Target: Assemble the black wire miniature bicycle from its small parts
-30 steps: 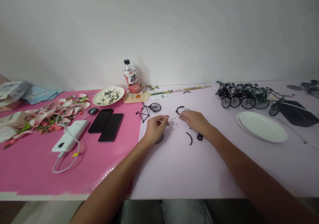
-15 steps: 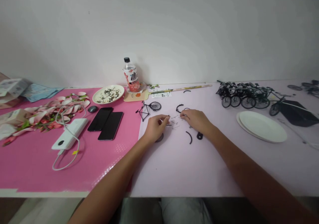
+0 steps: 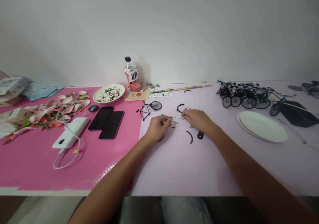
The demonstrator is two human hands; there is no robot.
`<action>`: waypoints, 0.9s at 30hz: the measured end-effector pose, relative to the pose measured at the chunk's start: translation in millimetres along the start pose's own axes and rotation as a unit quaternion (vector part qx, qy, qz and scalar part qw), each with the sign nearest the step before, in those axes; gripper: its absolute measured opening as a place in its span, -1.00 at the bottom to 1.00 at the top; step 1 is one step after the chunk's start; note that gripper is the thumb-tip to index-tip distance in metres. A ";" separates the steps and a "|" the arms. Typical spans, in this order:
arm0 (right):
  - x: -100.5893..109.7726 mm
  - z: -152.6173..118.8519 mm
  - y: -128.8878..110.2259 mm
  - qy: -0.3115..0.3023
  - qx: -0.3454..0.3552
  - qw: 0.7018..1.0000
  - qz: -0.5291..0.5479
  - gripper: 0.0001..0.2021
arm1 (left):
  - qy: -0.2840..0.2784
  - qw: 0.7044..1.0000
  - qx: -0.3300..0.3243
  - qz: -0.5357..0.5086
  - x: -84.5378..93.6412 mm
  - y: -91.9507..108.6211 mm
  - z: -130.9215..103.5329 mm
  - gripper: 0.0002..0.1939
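Note:
My left hand (image 3: 159,127) is closed in a pinch on a small dark part, too small to name. Close to its right, my right hand (image 3: 195,118) has its fingertips pressed together at the table, and what they hold is hidden. Tiny thin parts (image 3: 176,122) lie between the hands. A curved black strip (image 3: 190,137) and a black piece with a rounded end (image 3: 200,135) are nearer me. Behind my left hand lies a small bicycle frame (image 3: 144,112) with one wheel (image 3: 156,105) attached. A curved black part (image 3: 179,108) lies beyond my right hand.
Assembled miniature bicycles (image 3: 245,96) stand at the right, near two white plates (image 3: 263,126) and a black box (image 3: 299,112). At the left are two phones (image 3: 111,126), a white power bank (image 3: 70,132) with a cable, petals (image 3: 57,112), a bowl (image 3: 109,94) and a bottle (image 3: 132,75).
My left hand has moved slightly to the right over the tiny parts, still pinching. My right hand stays nearly in place, and the view has shifted a little.

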State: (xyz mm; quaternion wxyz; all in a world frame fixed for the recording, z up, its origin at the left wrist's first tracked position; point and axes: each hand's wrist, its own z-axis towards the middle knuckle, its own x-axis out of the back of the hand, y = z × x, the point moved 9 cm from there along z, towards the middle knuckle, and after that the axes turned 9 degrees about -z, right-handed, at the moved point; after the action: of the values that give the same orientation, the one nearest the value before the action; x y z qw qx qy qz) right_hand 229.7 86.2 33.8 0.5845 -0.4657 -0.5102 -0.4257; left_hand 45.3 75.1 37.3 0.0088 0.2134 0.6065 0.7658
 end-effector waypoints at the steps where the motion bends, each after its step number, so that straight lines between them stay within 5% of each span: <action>1: 0.6 0.0 0.9 0.001 0.000 1.000 0.011 -0.82 | -0.004 1.000 -0.001 0.001 -0.9 -0.8 -0.1 -0.65; 15: 6.0 0.8 4.8 0.061 -0.032 0.993 0.091 -0.76 | -0.020 1.000 -0.018 0.013 -4.8 6.1 -2.6 -0.68; 27: -0.4 0.8 -1.0 0.008 -0.039 0.998 0.053 -0.80 | -0.020 0.999 -0.015 0.025 -4.9 2.8 -2.5 -0.68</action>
State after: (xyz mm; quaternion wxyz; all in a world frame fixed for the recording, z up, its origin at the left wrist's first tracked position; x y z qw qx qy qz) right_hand 228.5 86.7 33.5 0.5915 -0.5109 -0.4629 -0.4181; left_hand 49.5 70.7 38.0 0.0055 0.2436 0.5890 0.7705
